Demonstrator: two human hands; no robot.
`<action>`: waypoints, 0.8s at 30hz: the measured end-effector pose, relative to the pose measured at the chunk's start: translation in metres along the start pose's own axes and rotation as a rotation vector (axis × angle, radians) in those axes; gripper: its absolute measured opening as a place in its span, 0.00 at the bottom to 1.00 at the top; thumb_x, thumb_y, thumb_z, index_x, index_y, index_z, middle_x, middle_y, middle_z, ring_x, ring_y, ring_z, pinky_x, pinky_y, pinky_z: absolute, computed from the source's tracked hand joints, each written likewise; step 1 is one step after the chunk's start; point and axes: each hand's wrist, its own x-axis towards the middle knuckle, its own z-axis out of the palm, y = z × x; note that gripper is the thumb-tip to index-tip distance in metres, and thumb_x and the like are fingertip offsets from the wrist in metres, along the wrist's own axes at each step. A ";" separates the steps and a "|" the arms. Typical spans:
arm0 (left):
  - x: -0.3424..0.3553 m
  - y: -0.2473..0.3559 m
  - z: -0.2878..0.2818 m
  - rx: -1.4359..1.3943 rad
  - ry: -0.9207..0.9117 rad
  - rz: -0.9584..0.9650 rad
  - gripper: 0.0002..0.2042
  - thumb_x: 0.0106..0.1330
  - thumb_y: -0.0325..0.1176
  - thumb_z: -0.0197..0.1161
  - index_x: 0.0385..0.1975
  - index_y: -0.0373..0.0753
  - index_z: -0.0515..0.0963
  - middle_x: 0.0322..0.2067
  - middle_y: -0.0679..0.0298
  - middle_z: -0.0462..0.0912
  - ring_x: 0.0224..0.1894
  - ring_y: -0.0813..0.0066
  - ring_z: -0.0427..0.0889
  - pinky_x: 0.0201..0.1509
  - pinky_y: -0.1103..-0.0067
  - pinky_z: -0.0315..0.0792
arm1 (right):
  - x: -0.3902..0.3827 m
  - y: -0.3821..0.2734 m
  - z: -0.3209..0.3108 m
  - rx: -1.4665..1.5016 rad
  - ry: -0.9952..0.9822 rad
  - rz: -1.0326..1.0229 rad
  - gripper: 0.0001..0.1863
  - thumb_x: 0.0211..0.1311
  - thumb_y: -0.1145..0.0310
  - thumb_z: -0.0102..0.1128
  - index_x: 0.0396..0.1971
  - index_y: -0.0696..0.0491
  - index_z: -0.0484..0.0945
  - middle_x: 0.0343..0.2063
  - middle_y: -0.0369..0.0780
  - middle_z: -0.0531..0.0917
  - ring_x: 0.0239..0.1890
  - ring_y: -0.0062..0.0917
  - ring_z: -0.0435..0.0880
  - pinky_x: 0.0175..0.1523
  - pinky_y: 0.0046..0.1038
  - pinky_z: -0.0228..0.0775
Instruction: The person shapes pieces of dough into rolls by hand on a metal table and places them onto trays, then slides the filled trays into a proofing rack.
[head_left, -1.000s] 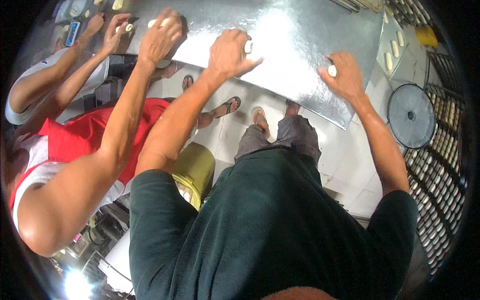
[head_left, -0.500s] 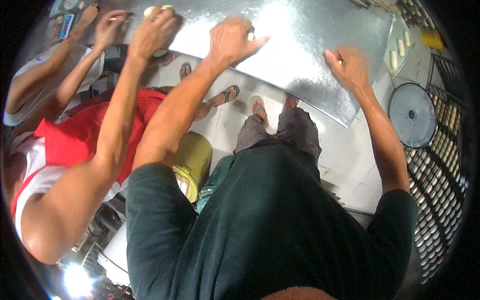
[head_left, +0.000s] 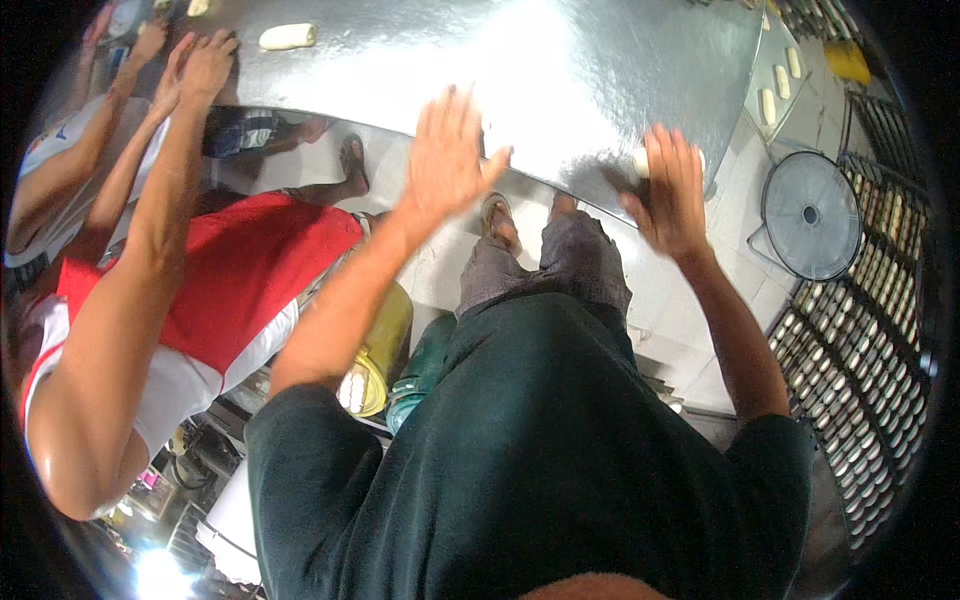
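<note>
My left hand [head_left: 448, 155] lies flat over the near edge of the shiny metal table [head_left: 400, 62], its fingers stretched out and thumb apart. Whether dough is under that palm is hidden. Farther right, my right hand [head_left: 677, 195] is also flat, fingers extended. A pale dough piece [head_left: 641, 161] shows at the left side of these fingers, and a bit of it peeks out on their right; the middle is covered. At the far left of the table rests another pale dough roll [head_left: 288, 37], touched by no hand.
On my left a co-worker in a red apron [head_left: 215, 275] has hands [head_left: 203, 68] at the table. More people stand beyond. A yellow bucket [head_left: 385, 325] stands below. To the right are a round grey lid-like disc [head_left: 812, 215], dough rolls [head_left: 782, 82] on a board, and racks [head_left: 860, 400] of dough pieces.
Both my hands have opened from curled to flat, the left dropping slightly, the right moving down and left. The co-worker's hands moved left, away from a dough roll.
</note>
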 end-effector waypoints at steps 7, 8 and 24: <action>0.150 -0.053 0.006 0.154 0.632 0.055 0.34 0.78 0.53 0.49 0.70 0.28 0.62 0.72 0.38 0.61 0.75 0.40 0.59 0.79 0.47 0.50 | 0.139 0.069 0.069 -0.035 0.249 0.175 0.43 0.68 0.45 0.58 0.70 0.65 0.64 0.67 0.57 0.71 0.70 0.51 0.67 0.74 0.51 0.55; 0.137 -0.047 0.006 0.009 0.617 0.018 0.39 0.78 0.58 0.46 0.75 0.27 0.57 0.76 0.39 0.56 0.78 0.42 0.56 0.81 0.51 0.47 | 0.127 0.060 0.065 -0.127 0.150 0.123 0.44 0.68 0.42 0.59 0.72 0.61 0.64 0.71 0.54 0.68 0.73 0.49 0.64 0.75 0.54 0.53; 0.129 -0.022 -0.018 -0.031 0.244 -0.175 0.45 0.68 0.61 0.59 0.75 0.29 0.58 0.77 0.44 0.55 0.79 0.46 0.53 0.79 0.46 0.42 | 0.122 0.036 0.008 0.125 0.100 0.028 0.40 0.68 0.47 0.63 0.68 0.62 0.67 0.69 0.54 0.68 0.71 0.52 0.65 0.75 0.51 0.54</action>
